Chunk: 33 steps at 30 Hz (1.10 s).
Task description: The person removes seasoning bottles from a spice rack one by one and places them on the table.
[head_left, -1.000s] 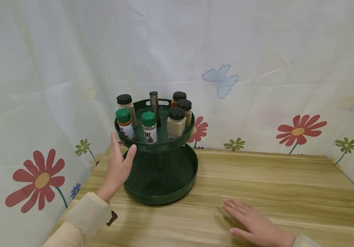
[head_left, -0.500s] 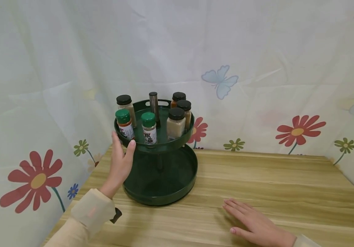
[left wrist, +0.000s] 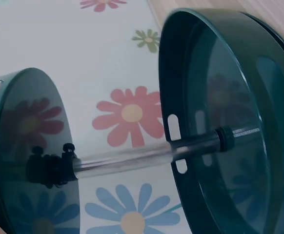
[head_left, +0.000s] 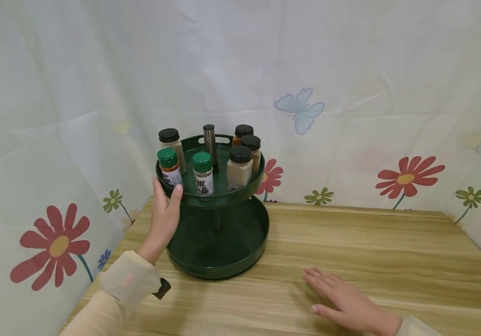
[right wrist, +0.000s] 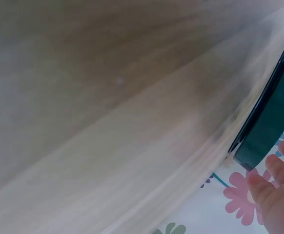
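A dark green two-tier turntable rack stands on the table, its upper tray (head_left: 223, 201) holding several seasoning bottles. My left hand (head_left: 163, 224) is at the upper tray's left front rim, fingers straight along the outside and thumb tip against the rim by a green-capped bottle (head_left: 170, 168). Another green-capped bottle (head_left: 203, 175) stands nearer the tray's front middle. In the left wrist view the metal post (left wrist: 125, 162) joins the two trays, and only a sliver of the hand shows. My right hand (head_left: 345, 298) is held low over the table, fingers extended, with nothing in it.
Black-capped jars stand at the upper tray's left (head_left: 173, 149) and right (head_left: 239, 173). The lower tray (head_left: 219, 270) rests on the wooden table (head_left: 370, 252). A flower-printed curtain (head_left: 349, 116) closes off the back and both sides.
My left hand has moved slightly right and up, bringing the thumb from just below the tray's rim onto it. The bottles, rack and right hand have stayed nearly still.
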### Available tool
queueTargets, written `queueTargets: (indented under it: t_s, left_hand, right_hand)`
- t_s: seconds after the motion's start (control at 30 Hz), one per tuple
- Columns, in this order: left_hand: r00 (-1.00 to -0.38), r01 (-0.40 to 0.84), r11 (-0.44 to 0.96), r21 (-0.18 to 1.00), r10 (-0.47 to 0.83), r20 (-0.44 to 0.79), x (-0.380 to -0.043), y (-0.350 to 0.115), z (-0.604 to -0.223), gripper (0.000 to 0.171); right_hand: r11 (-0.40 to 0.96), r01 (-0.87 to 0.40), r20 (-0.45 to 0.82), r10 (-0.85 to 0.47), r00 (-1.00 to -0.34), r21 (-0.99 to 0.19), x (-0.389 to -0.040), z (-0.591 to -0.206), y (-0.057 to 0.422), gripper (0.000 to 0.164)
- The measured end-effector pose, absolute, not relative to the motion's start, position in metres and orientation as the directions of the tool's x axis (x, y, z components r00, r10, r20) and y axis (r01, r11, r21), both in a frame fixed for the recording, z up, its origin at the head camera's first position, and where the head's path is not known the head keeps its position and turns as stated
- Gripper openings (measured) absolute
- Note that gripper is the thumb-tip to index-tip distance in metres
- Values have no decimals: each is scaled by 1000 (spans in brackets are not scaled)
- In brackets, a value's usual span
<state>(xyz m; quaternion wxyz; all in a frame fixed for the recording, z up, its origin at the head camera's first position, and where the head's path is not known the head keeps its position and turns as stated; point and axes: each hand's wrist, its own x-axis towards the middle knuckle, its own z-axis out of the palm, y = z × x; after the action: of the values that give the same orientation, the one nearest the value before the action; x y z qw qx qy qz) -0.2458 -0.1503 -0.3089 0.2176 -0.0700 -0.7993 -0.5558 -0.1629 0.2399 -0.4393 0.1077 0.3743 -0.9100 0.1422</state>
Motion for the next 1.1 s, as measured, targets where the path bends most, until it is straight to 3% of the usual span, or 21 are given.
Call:
queueTargets:
  t_s: [0.37,1.1]
  left_hand:
    - [-898,362,213,907,-179,401,-244,-140,-300,77]
    - [-886,291,195,937,-315,341,-251,-127,-302,80]
  right_hand:
    - [660,-724,307,-659,-687,-201,-164,-432,236,57]
    - [642,-745,338,-670,-660,-181,-173,-422,229,61]
